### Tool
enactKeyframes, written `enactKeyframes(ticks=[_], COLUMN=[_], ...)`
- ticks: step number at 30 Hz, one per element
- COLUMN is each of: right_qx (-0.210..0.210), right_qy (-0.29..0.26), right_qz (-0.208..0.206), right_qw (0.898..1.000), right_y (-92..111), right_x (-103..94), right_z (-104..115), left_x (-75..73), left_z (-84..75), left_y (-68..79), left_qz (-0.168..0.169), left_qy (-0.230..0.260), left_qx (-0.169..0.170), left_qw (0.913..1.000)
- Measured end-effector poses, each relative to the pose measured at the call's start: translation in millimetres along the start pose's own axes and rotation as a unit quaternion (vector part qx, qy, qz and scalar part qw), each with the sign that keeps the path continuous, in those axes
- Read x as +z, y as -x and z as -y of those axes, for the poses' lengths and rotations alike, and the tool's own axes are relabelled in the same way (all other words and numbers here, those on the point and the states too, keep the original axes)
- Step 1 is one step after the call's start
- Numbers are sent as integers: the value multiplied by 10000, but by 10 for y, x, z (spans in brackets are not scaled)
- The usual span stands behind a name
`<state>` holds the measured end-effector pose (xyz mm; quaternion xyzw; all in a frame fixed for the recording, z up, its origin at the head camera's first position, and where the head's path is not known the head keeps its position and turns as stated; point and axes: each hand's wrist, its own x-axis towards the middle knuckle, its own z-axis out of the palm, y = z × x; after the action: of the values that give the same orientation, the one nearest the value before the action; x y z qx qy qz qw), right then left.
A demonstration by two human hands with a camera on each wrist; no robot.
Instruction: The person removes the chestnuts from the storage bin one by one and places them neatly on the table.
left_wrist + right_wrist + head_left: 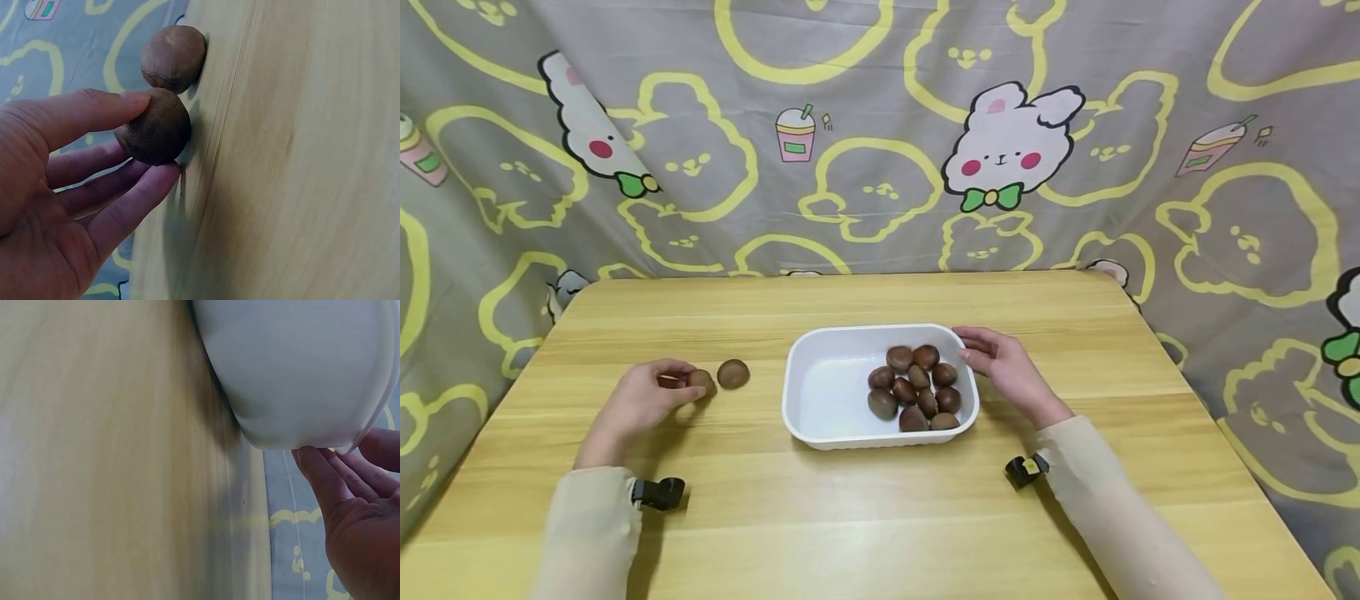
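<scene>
Brown and round, one chestnut (156,128) sits pinched in the fingers of my left hand (643,398), just beside a second chestnut (733,374) on the worktop (850,521); with my right hand (1011,373) I grip the white tray (827,400) of nuts (904,392).

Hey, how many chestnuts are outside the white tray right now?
2. One chestnut is pinched in the left hand; the other chestnut sits on the table, between it and the white tray.

One tray (831,396), thirteen visible chestnuts (904,392), one table (850,533), two wrist cameras (664,494)
</scene>
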<state>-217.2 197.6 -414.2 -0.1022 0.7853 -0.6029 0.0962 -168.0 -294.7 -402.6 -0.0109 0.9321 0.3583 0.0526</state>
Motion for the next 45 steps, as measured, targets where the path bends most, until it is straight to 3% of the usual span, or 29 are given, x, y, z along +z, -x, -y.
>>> enactKeyframes(ticks=[19, 27, 32, 35, 41, 45], right_qx=[31, 50, 47, 44, 52, 42], right_qy=[67, 75, 103, 100, 89, 88], right_qz=[-18, -21, -38, -49, -57, -66], right_qw=[10000, 10000, 9999, 9999, 9999, 9999], right_y=[-2, -12, -16, -14, -11, -9], right_x=[9, 7, 2, 2, 11, 14], right_z=[14, 3, -1, 2, 13, 19], left_x=[-50, -101, -74, -27, 139, 306], left_z=[19, -72, -246, -404, -751, -945], left_y=[39, 87, 98, 90, 86, 87], left_qz=[252, -466, -818, -843, -397, 28], left_qy=[93, 385, 851, 1277, 1791, 1871], left_qx=[-127, 182, 542, 813, 1239, 1735], left_qw=[9996, 9980, 9915, 9849, 9752, 9669])
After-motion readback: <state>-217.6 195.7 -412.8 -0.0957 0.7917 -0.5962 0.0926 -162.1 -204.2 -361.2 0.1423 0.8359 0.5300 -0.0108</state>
